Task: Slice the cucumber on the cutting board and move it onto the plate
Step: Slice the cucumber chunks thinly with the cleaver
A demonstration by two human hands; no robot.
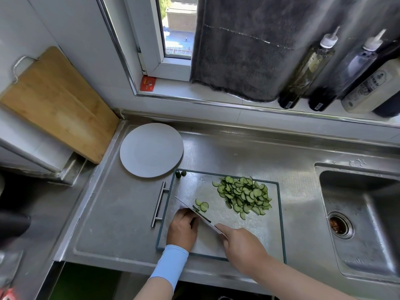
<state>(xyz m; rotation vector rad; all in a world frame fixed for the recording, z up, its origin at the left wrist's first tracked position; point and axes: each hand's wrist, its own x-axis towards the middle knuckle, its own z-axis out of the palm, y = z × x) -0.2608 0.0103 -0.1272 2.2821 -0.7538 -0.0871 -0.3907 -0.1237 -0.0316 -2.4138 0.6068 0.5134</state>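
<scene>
We see the steel cutting board with a dark green rim (279, 213) lying on the ribbed stainless tabletop (238, 152). Its bar handle is on the left, and its near edge runs close to the tabletop's front lip. Bare steel lies open to the left of the handle and between the board and the sink (357, 213) on the right. The round white plate (151, 150) sits just beyond the board's far left corner, almost touching it.

On the board, the pile of half-moon cucumber slices (244, 195) fills the far right part. A small cluster of slices (203, 206) lies beside the blade of the knife (188, 206), which crosses the near left part at a slant. The right hand (240, 241) grips the knife handle. The left hand (184, 228), in a light blue sleeve (171, 263), curls its fingers down on a dark green cucumber stub (195, 209) against the blade.

A pale wooden board (54, 105) leans on the left wall, and a grey towel (249, 50) hangs over the window sill.

We count 1 plate, 1 knife, 2 cut cucumber ends (180, 173) at the board's far left corner, and 4 bottles (307, 68) on the sill.
</scene>
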